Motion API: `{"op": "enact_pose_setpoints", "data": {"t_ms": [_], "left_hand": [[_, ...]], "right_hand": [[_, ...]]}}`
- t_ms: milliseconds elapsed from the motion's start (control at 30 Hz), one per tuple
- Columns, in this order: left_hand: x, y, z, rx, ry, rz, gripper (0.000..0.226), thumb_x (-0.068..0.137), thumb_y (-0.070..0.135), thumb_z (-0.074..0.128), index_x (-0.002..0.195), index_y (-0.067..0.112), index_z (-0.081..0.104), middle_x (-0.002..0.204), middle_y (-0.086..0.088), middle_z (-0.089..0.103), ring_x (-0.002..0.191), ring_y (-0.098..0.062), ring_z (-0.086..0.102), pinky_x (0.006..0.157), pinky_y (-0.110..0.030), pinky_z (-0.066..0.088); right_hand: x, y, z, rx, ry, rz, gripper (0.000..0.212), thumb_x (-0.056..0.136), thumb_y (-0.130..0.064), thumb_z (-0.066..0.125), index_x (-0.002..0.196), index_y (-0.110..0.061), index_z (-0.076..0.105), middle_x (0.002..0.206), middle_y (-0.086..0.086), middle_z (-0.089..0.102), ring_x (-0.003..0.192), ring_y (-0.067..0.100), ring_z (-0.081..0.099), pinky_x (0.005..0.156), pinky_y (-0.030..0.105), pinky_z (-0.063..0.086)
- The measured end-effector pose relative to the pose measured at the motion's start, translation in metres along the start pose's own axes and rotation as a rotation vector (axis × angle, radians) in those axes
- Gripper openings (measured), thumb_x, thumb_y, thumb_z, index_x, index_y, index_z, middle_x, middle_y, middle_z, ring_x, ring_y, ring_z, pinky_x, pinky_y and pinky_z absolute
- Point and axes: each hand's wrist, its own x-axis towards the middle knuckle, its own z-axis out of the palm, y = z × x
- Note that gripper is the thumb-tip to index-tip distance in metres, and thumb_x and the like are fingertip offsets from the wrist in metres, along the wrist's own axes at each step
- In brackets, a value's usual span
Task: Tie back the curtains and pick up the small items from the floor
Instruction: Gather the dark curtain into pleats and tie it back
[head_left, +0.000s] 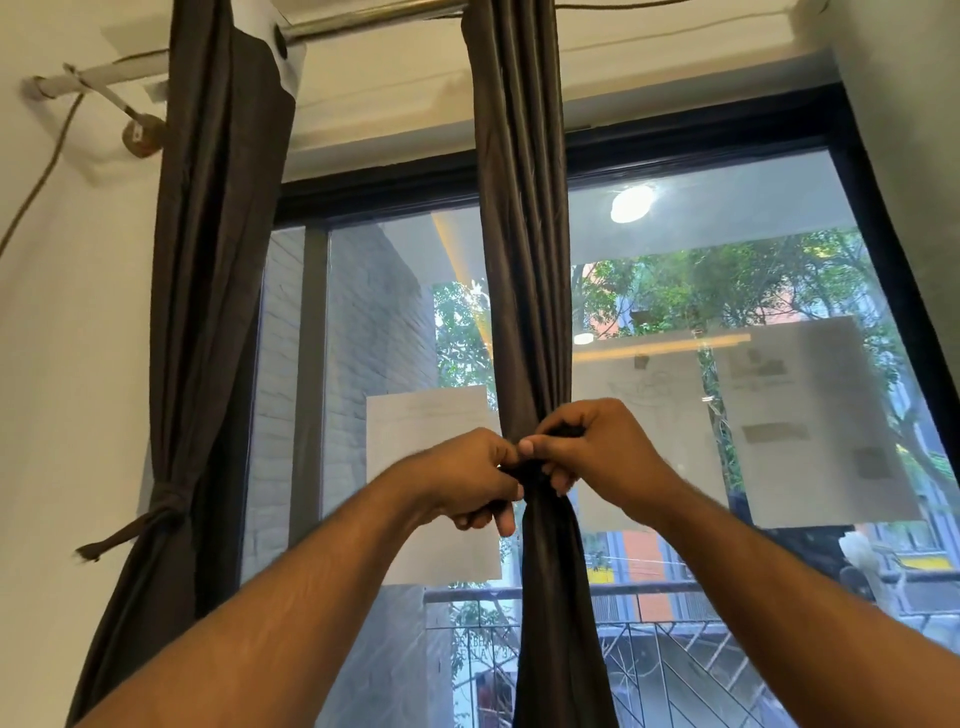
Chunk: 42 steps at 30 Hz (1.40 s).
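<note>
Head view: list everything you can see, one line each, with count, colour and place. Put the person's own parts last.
curtains: 2, dark brown; left curtain by the wall, already tied; middle curtain gathered before the glass.
tie: 1, dark brown, knotted round the left curtain, end hanging left.
rod: 1, silver, across the top.
window: 1, black frame, behind the curtains.
papers: about 3, white, on the glass.
cord: 1, brown, on the left wall.
railing: 1, grey, outside, below.
trees: green, outside.
left hand: 1, grips the dark fabric at the middle curtain.
right hand: 1, pinches the same fabric.
</note>
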Motion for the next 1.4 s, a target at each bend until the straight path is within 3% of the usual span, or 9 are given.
{"op": "enact_pose_setpoints", "data": {"t_ms": [133, 267, 467, 667, 767, 867, 1033, 1200, 1400], "left_hand": [[0.009, 0.004, 0.01, 0.074, 0.192, 0.129, 0.014, 0.089, 0.018, 0.068, 0.094, 0.006, 0.071, 0.065, -0.011, 0.063, 0.044, -0.011, 0.048, 0.046, -0.02, 0.04], [0.008, -0.001, 0.015, -0.146, 0.213, 0.088, 0.026, 0.096, 0.023, 0.059, 0.086, 0.001, 0.066, 0.051, -0.005, 0.045, 0.036, -0.009, 0.035, 0.039, -0.019, 0.025], [0.006, 0.003, 0.006, -0.182, 0.159, -0.036, 0.025, 0.091, 0.02, 0.067, 0.07, 0.006, 0.065, 0.046, -0.003, 0.045, 0.037, -0.01, 0.033, 0.04, -0.017, 0.024], [0.002, 0.013, -0.009, -0.073, 0.092, -0.107, 0.017, 0.089, 0.015, 0.068, 0.076, 0.004, 0.07, 0.046, -0.004, 0.05, 0.036, -0.009, 0.037, 0.038, -0.015, 0.029], [0.0, 0.013, -0.011, -0.112, 0.06, -0.119, 0.017, 0.088, 0.018, 0.07, 0.079, 0.005, 0.071, 0.049, -0.004, 0.05, 0.038, -0.008, 0.039, 0.039, -0.017, 0.03], [-0.001, 0.011, -0.012, -0.172, 0.037, -0.13, 0.02, 0.087, 0.021, 0.072, 0.074, 0.007, 0.068, 0.049, -0.003, 0.049, 0.038, -0.008, 0.038, 0.038, -0.016, 0.029], [-0.002, 0.006, -0.012, -0.064, 0.066, -0.084, 0.022, 0.085, 0.024, 0.074, 0.078, 0.004, 0.067, 0.052, -0.005, 0.05, 0.042, -0.011, 0.038, 0.041, -0.019, 0.029], [0.006, -0.006, 0.0, 0.216, 0.297, 0.093, 0.031, 0.081, 0.032, 0.077, 0.082, 0.001, 0.071, 0.056, -0.004, 0.06, 0.043, -0.01, 0.051, 0.046, -0.021, 0.04], [0.007, -0.029, 0.025, 0.22, 0.576, 0.396, 0.011, 0.084, 0.028, 0.074, 0.089, 0.018, 0.076, 0.08, 0.004, 0.073, 0.073, -0.007, 0.064, 0.07, -0.028, 0.053]], "right_hand": [[0.002, -0.003, 0.008, 0.198, 0.044, 0.046, 0.01, 0.086, -0.01, 0.069, 0.087, -0.001, 0.072, 0.07, 0.021, 0.069, 0.054, 0.02, 0.06, 0.056, 0.031, 0.052], [-0.003, 0.0, 0.008, 0.342, 0.065, 0.06, 0.006, 0.092, 0.001, 0.05, 0.092, -0.001, 0.056, 0.079, 0.014, 0.069, 0.049, 0.013, 0.049, 0.05, 0.028, 0.04], [-0.014, 0.016, 0.008, -0.329, -0.041, -0.353, 0.05, 0.083, 0.003, 0.054, 0.123, -0.026, 0.048, 0.091, -0.006, 0.063, 0.075, 0.003, 0.059, 0.071, 0.021, 0.051], [-0.009, 0.022, 0.008, -0.524, -0.108, -0.538, 0.052, 0.078, -0.003, 0.058, 0.128, -0.016, 0.057, 0.102, 0.005, 0.065, 0.09, 0.019, 0.059, 0.079, 0.035, 0.053], [-0.014, 0.031, 0.008, -0.68, -0.118, -0.524, 0.06, 0.08, -0.014, 0.063, 0.138, -0.02, 0.049, 0.109, 0.005, 0.062, 0.096, 0.024, 0.058, 0.079, 0.039, 0.055], [-0.013, 0.029, 0.008, -0.661, -0.046, -0.512, 0.043, 0.086, -0.025, 0.055, 0.128, -0.017, 0.059, 0.102, 0.006, 0.064, 0.091, 0.025, 0.062, 0.074, 0.044, 0.056], [-0.004, 0.018, 0.003, -0.679, -0.18, -0.431, 0.033, 0.092, -0.03, 0.047, 0.12, -0.021, 0.064, 0.098, 0.002, 0.06, 0.084, 0.021, 0.062, 0.071, 0.043, 0.054], [0.004, 0.011, -0.002, -0.655, -0.253, -0.362, 0.026, 0.093, -0.017, 0.057, 0.116, -0.019, 0.068, 0.096, -0.003, 0.06, 0.085, 0.008, 0.051, 0.078, 0.028, 0.047], [0.006, 0.012, -0.004, -0.581, -0.395, -0.092, 0.019, 0.094, -0.021, 0.057, 0.095, -0.005, 0.066, 0.093, 0.0, 0.045, 0.082, 0.01, 0.046, 0.072, 0.022, 0.038]]}}
